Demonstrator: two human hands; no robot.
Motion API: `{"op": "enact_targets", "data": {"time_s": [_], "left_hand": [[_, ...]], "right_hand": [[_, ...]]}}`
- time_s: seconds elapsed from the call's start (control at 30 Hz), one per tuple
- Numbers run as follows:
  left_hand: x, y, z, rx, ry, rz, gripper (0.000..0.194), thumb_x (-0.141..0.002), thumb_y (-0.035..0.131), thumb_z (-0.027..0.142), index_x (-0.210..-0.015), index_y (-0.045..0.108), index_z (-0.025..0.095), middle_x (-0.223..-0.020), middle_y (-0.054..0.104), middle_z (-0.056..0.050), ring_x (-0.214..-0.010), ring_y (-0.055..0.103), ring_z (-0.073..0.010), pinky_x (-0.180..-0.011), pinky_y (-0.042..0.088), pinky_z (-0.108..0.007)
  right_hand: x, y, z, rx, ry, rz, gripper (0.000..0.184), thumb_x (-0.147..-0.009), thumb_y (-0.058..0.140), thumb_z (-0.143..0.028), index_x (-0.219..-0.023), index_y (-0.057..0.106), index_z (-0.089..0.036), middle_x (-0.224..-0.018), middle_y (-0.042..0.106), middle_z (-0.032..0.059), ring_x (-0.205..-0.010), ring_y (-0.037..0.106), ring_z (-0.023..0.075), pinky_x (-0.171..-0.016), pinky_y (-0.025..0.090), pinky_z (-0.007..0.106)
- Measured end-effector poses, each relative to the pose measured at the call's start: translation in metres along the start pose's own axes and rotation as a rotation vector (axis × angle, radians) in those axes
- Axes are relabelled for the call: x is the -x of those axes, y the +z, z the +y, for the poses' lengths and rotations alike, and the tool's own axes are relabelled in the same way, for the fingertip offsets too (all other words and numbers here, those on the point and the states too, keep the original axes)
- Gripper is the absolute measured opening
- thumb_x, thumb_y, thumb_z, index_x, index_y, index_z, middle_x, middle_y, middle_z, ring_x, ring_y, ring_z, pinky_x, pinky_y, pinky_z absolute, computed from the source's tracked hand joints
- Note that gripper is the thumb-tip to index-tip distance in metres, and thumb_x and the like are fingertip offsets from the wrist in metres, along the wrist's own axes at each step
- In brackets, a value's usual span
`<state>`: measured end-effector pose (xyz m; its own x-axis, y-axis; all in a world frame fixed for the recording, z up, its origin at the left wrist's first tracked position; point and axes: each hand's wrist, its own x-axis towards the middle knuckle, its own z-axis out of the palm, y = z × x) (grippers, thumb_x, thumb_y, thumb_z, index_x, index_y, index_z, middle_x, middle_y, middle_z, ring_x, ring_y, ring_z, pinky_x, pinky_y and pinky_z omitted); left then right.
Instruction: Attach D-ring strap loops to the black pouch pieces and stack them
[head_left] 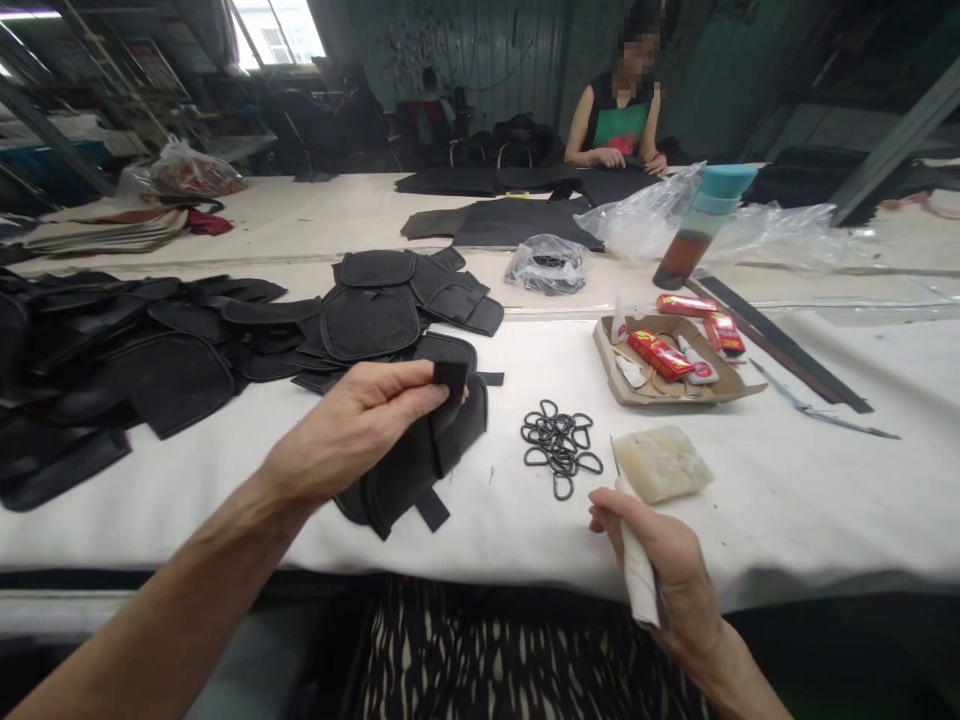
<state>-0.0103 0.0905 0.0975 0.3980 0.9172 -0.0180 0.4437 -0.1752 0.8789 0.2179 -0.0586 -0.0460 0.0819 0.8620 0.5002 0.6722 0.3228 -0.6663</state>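
One left hand (337, 430), grip pinched shut on one black tab (450, 378) of a black piece (405, 465), at the near edge of the black pile (375, 320). One right hand (671, 555), fingers closed round one white-wrapped tool (637, 570), its thin tip by one yellowish block (664, 463). Between hands, one heap of D-rings (559, 440), over ten, overlapped, exact count unclear. Beyond the block, one carton tray (682, 392), three red packets (660, 356) in or against it. Across the surface (225, 510), one person (619, 125).
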Motion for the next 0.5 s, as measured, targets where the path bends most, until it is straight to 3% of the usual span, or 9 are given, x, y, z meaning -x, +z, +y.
{"op": "enact_targets", "data": {"time_s": [0.1, 0.2, 0.3, 0.37, 0.5], "left_hand": [[0.006, -0.007, 0.004, 0.163, -0.098, -0.053, 0.021, -0.077, 0.059, 0.036, -0.082, 0.070, 0.018, -0.078, 0.070, -0.003, -0.074, 0.063, -0.0192, -0.065, 0.048, -0.025], [0.002, 0.009, -0.022, 0.013, -0.044, -0.107, 0.021, -0.078, 0.056, 0.034, -0.074, 0.068, 0.018, -0.076, 0.067, -0.004, -0.072, 0.060, -0.0187, -0.063, 0.046, -0.026], [-0.003, 0.036, -0.056, -0.311, 0.147, -0.070, 0.021, -0.079, 0.052, 0.025, -0.063, 0.063, 0.018, -0.071, 0.060, -0.002, -0.073, 0.055, -0.0172, -0.069, 0.043, -0.027], [-0.001, 0.051, -0.068, -0.430, 0.188, -0.007, 0.023, -0.082, 0.048, 0.023, -0.065, 0.063, 0.019, -0.070, 0.057, -0.002, -0.072, 0.053, -0.0168, -0.068, 0.041, -0.027], [0.007, 0.067, -0.069, -0.369, 0.137, 0.089, 0.023, -0.084, 0.045, 0.023, -0.070, 0.063, 0.019, -0.062, 0.056, 0.000, -0.062, 0.052, -0.0145, -0.063, 0.038, -0.025]], "right_hand": [[-0.008, 0.002, 0.004, 0.156, -0.125, -0.032, 0.022, -0.089, 0.048, -0.012, -0.108, 0.059, -0.014, -0.072, 0.063, 0.0037, -0.066, 0.060, 0.0174, -0.061, 0.046, 0.029], [-0.022, 0.006, 0.003, 0.310, -0.205, -0.058, 0.018, -0.091, 0.045, -0.012, -0.097, 0.061, -0.013, -0.069, 0.060, 0.0051, -0.065, 0.055, 0.0186, -0.060, 0.043, 0.031], [-0.032, 0.012, 0.001, 0.359, -0.231, -0.098, 0.019, -0.093, 0.042, -0.013, -0.091, 0.061, -0.014, -0.077, 0.063, 0.0076, -0.073, 0.055, 0.0202, -0.065, 0.043, 0.032], [-0.035, 0.015, 0.000, 0.364, -0.229, -0.116, 0.021, -0.093, 0.040, -0.013, -0.088, 0.060, -0.015, -0.080, 0.064, 0.0082, -0.076, 0.055, 0.0206, -0.066, 0.043, 0.031], [-0.034, 0.019, 0.002, 0.371, -0.225, -0.123, 0.019, -0.093, 0.040, -0.012, -0.089, 0.059, -0.015, -0.080, 0.064, 0.0071, -0.075, 0.055, 0.0197, -0.066, 0.044, 0.030]]}}
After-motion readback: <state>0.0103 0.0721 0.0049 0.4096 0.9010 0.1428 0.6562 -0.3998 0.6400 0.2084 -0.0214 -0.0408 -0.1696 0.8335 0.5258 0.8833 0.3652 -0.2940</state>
